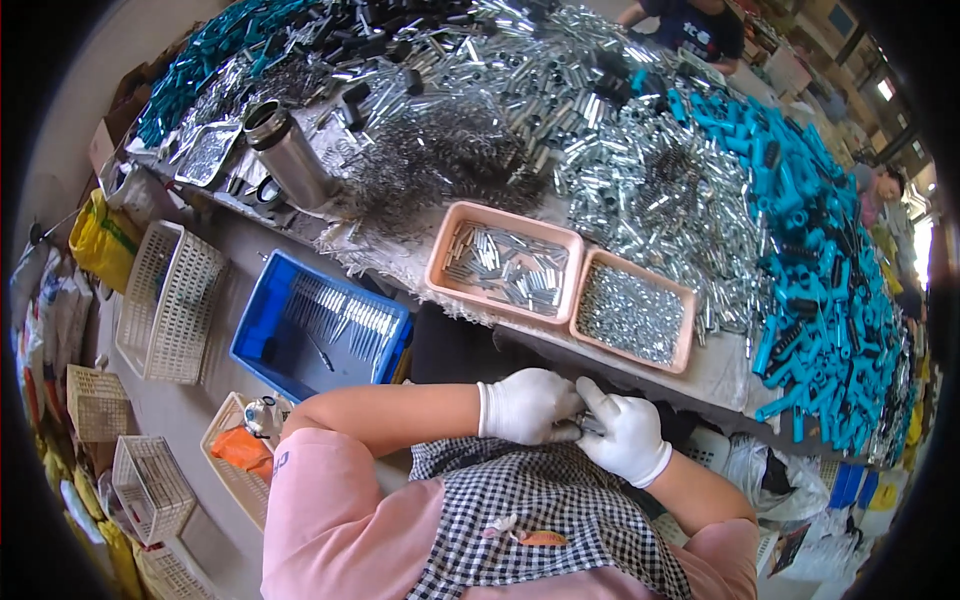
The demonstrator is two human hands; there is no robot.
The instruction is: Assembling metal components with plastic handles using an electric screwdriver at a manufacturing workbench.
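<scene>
Both hands wear white gloves and meet close in front of my checked apron point(560, 490). My left hand point(530, 407) is closed, its fingers curled around a small grey metal part point(592, 424). From the other side my right hand point(625, 437) pinches the same part, thumb and fingers drawn together. Most of the part is hidden by the gloves, so its kind cannot be told. Beyond my hands, on the table edge, a pink tray point(435, 262) holds short metal pins. Beside it, a smaller pink tray point(686, 335) is filled with tiny shiny metal pieces.
Metal tubes point(570, 60), a tangle of springs point(430, 165) and teal plastic handles point(800, 220) heap the table. A steel flask point(290, 160) stands left. Below it, a blue bin point(262, 335) holds rows of slim metal parts. White baskets point(150, 300) line the left floor; another person point(700, 30) is across the table.
</scene>
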